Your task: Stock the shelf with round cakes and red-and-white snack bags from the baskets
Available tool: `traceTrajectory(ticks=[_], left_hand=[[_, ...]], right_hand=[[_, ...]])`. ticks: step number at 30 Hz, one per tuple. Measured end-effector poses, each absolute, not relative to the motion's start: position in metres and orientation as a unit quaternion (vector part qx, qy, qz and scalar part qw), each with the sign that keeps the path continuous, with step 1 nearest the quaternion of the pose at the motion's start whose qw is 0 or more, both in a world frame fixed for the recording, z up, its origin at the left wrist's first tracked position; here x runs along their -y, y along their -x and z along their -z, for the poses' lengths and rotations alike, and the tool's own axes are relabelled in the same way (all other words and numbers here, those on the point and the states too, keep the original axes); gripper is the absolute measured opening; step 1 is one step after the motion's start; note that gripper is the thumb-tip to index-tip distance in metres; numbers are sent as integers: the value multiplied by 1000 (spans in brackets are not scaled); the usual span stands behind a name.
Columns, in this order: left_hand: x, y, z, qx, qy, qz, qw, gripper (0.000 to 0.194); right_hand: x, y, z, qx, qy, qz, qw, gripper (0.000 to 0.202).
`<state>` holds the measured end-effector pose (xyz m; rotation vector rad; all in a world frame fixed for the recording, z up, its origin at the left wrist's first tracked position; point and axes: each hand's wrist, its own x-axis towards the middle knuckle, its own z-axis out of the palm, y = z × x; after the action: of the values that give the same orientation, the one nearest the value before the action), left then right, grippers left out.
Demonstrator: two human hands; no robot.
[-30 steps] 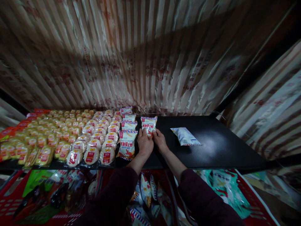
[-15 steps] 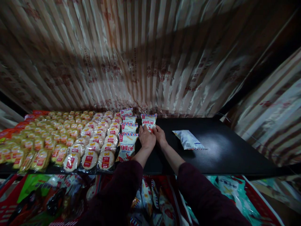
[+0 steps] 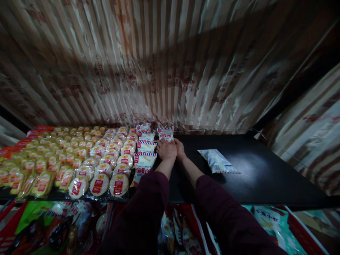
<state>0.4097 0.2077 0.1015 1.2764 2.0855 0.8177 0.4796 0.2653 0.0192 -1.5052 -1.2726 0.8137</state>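
A white snack bag (image 3: 165, 134) with a striped top edge and red print stands near the back of the black shelf (image 3: 247, 159). My left hand (image 3: 166, 150) is closed on its lower front, and my right hand (image 3: 180, 148) touches its lower right side, with its fingers partly hidden. Just left of my hands, a column of matching bags (image 3: 145, 161) runs from back to front. To the right, another bag (image 3: 216, 161) lies flat with its back side up.
Rows of round packaged crackers (image 3: 98, 184) and yellow packaged snacks (image 3: 44, 182) fill the left of the shelf. Striped sheeting (image 3: 159, 71) hangs behind. Below the front edge are red crates holding more bags (image 3: 271, 219).
The held bag has shifted slightly left, nearer the column of bags, and both hands now cover more of its lower part. The view has moved slightly.
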Motion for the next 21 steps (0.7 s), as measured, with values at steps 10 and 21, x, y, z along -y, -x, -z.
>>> traceTrajectory(ticks=[10,21], left_hand=[[-214,-408,-99,-779,-480,-296,275,47],[-222,-400,-84,-762,-505,-313,258,40]], right_hand=[[-279,-476,-24,551,641,-306,437,30],[-285,-463,-25,577,694,-259,345,32]])
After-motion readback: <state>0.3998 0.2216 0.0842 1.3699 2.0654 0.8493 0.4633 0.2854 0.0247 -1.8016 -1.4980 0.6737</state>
